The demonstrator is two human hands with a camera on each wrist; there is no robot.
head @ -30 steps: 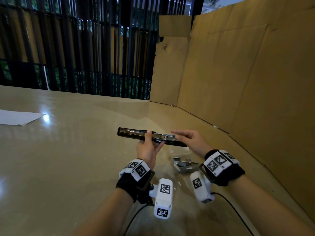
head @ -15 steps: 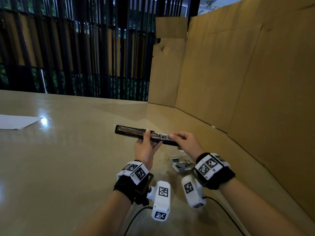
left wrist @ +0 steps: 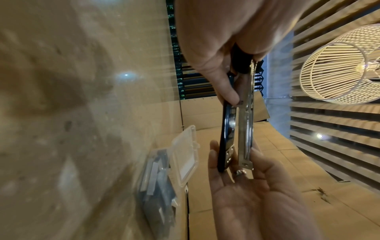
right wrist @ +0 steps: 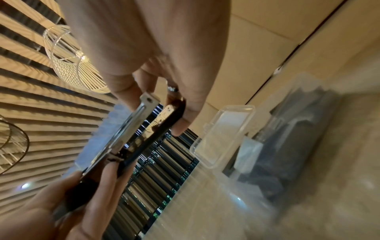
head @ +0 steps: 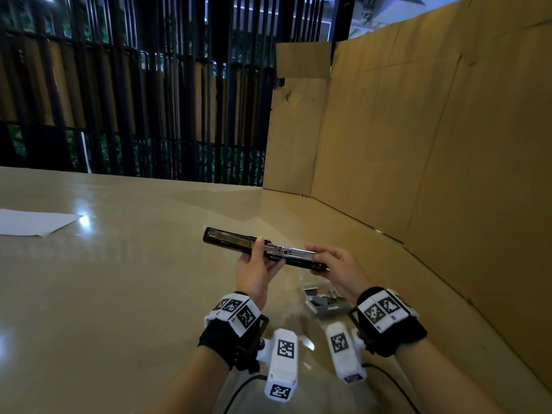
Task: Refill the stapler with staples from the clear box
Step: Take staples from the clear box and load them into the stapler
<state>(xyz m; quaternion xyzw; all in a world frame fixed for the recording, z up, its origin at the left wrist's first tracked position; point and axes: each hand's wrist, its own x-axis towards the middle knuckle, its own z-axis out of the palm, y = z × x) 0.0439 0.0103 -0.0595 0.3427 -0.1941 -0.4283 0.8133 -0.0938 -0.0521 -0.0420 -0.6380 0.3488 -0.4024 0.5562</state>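
The stapler (head: 263, 249) is held above the table (head: 119, 294) at frame centre. The left hand (head: 257, 271) grips its middle; the right hand (head: 337, 270) pinches its right end. Only the wrist views show the metal staple rail (left wrist: 245, 129) parted from the black body, and the clear box (left wrist: 164, 170) open, lid raised.

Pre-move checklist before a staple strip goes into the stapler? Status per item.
1. Stapler swung open: ok, top arm folded out left, metal magazine split from the black base.
2. Left hand grips the stapler's middle: ok.
3. Right hand free to pick staples: not ok, it holds the stapler's right end.
4. Clear box lid open: ok.
5. Staples in the box: ok, strips visible.
6. Magazine channel empty: cannot tell.
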